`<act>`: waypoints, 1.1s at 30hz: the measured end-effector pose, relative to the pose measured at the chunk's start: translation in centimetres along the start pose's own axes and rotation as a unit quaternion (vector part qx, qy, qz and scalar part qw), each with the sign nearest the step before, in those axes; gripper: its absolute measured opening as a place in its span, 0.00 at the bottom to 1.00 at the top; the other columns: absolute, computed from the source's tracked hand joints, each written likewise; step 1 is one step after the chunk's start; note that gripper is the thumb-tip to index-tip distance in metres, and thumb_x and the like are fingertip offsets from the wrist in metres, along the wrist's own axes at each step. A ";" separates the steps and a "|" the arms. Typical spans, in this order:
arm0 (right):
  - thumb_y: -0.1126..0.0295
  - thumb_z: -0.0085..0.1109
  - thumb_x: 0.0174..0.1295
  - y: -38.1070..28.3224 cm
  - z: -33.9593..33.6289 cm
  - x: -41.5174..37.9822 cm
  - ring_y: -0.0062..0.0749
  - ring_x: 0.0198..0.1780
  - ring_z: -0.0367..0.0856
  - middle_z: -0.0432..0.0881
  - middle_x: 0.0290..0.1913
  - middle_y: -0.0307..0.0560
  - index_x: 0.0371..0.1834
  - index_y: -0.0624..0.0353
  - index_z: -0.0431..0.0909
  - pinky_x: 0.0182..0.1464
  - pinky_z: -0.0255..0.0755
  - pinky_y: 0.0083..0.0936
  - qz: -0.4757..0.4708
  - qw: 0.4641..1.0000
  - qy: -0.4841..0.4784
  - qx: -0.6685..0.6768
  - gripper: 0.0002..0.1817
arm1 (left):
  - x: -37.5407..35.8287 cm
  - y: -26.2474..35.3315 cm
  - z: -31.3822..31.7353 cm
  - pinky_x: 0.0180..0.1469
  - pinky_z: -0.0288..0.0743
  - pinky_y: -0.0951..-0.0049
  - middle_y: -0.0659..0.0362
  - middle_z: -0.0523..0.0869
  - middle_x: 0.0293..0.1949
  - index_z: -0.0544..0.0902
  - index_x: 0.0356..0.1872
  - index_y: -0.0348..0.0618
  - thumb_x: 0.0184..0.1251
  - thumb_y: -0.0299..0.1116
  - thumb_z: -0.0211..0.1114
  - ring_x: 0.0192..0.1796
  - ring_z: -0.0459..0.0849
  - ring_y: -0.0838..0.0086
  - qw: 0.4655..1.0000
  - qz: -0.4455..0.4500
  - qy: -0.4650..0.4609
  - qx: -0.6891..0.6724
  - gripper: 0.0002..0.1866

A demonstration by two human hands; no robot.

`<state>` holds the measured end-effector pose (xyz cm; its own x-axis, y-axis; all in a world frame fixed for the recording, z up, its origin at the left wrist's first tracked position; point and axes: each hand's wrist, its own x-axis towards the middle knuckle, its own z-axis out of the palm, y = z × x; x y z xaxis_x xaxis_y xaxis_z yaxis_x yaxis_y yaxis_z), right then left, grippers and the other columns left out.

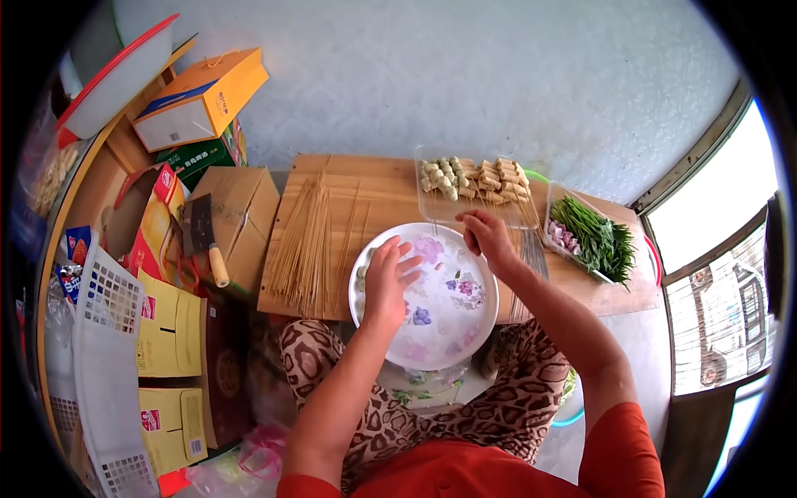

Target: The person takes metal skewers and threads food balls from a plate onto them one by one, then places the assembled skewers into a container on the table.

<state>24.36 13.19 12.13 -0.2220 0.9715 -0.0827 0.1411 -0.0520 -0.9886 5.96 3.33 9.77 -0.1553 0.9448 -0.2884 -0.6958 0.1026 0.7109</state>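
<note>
My left hand point(387, 280) is over the left part of a round white plate point(415, 352) with purple flower prints. Its fingers are spread and nothing shows in them. Small pale-green pieces lie at the plate's left rim, partly behind this hand. My right hand point(491, 239) is above the plate's upper right edge, fingers pinched together; whatever they may hold is too small to make out. Just beyond it stands a clear plastic tray point(432, 209) with greenish balls point(444, 176) and tan rolled pieces point(498, 181), some on sticks.
Thin bamboo skewers point(309, 245) lie in a pile on the wooden board point(374, 178). Another tray holds chopped greens point(596, 236) and purple-white pieces point(563, 238). A cleaver point(202, 228) rests by a cardboard box point(241, 216) at left. More boxes and a white basket point(104, 349) stand there.
</note>
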 end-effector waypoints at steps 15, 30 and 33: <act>0.63 0.53 0.57 8.3 0.7 19.6 0.32 0.20 0.79 0.80 0.18 0.45 0.30 0.59 0.81 0.26 0.73 0.30 0.012 0.919 0.174 -0.353 0.12 | 0.4 2.4 -0.1 0.45 0.72 0.70 0.55 0.78 0.46 0.73 0.53 0.40 0.71 0.39 0.51 0.41 0.78 0.71 0.999 -0.023 -0.047 -0.015 0.16; 0.59 0.52 0.57 1.5 -3.2 7.2 0.44 0.32 0.81 0.82 0.25 0.50 0.32 0.57 0.80 0.35 0.73 0.38 -0.079 0.924 0.078 -0.366 0.13 | 1.4 1.0 -0.9 0.40 0.74 0.73 0.56 0.82 0.43 0.76 0.50 0.41 0.69 0.39 0.56 0.36 0.81 0.73 1.000 -0.010 -0.018 -0.005 0.15; 0.61 0.53 0.58 2.0 -7.0 2.2 0.35 0.23 0.78 0.78 0.18 0.46 0.30 0.60 0.80 0.28 0.70 0.31 -0.069 0.937 0.103 -0.327 0.13 | 1.3 0.8 -0.9 0.37 0.75 0.74 0.57 0.82 0.41 0.78 0.48 0.41 0.69 0.37 0.56 0.34 0.80 0.74 1.000 -0.010 -0.010 -0.024 0.13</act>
<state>30.92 16.84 10.83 -0.0996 0.9860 0.1335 0.7003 0.1648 -0.6945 4.57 4.32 9.44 -0.1270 0.9489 -0.2889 -0.7312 0.1073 0.6737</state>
